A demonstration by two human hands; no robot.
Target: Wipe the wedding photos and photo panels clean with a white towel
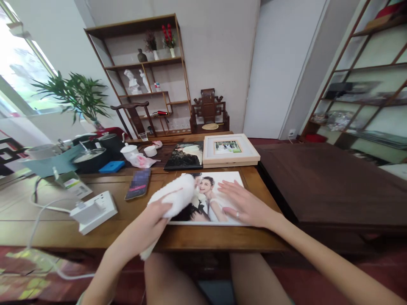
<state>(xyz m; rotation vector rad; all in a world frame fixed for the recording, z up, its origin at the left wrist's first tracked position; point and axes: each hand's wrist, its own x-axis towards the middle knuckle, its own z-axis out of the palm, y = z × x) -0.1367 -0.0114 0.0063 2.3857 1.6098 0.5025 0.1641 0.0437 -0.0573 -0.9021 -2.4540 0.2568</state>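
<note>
A wedding photo panel (pixel 216 207) with a white edge lies flat on the wooden table before me. My left hand (pixel 160 214) grips a white cloth (pixel 178 197), which covers the panel's left side; one end of the cloth hangs down past the wrist. On the panel's right side rests my right hand (pixel 243 205), fingers spread and a ring on one of them, with nothing held. Just behind the panel are a dark photo panel (pixel 184 156) and a light wooden picture frame (pixel 231 148), which sits on another pale frame.
A phone (pixel 137 184), a white power strip (pixel 93 212) with its cable, and a small open box (pixel 72 183) are on the table's left. Behind them stand a blue sponge-like block (pixel 112 166), a white teapot (pixel 129 151) and a pot. A dark brown surface (pixel 333 182) adjoins on the right.
</note>
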